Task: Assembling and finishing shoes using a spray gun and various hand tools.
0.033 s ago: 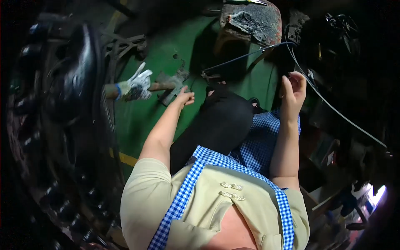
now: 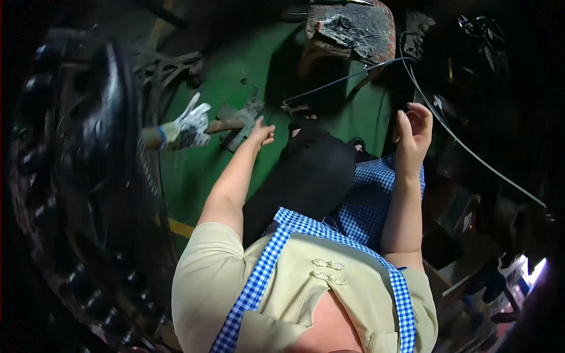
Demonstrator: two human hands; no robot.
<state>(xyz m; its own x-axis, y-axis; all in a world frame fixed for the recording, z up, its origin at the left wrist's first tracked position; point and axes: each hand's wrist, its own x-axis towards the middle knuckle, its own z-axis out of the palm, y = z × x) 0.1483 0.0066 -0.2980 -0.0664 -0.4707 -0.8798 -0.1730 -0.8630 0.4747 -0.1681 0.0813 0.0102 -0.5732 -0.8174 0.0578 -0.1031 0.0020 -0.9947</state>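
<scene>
My left hand (image 2: 262,134) is held out in front of my left thigh, its index finger stretched and the other fingers loosely curled. I see nothing in it. Just beyond its fingertips is a worn grey pad-like piece (image 2: 240,136) at the end of a brownish bar (image 2: 225,125). A dirty white work glove (image 2: 191,123) with a blue cuff edge hangs over that bar. My right hand (image 2: 414,130) is raised at my right, bent fingers apart from the thumb, and no object shows in it. Beneath it lies my blue-and-white checked apron (image 2: 376,182).
Glossy black boot-like shapes (image 2: 109,112) line the left side. A worn stool (image 2: 376,35) with dark crusted residue stands ahead on the green floor (image 2: 194,182). A dark hose (image 2: 335,84) and a pale cable (image 2: 488,162) run across the front and right.
The view has shifted slightly, so the glove, bar and stool sit a little further left. My hands hold nearly the same pose.
</scene>
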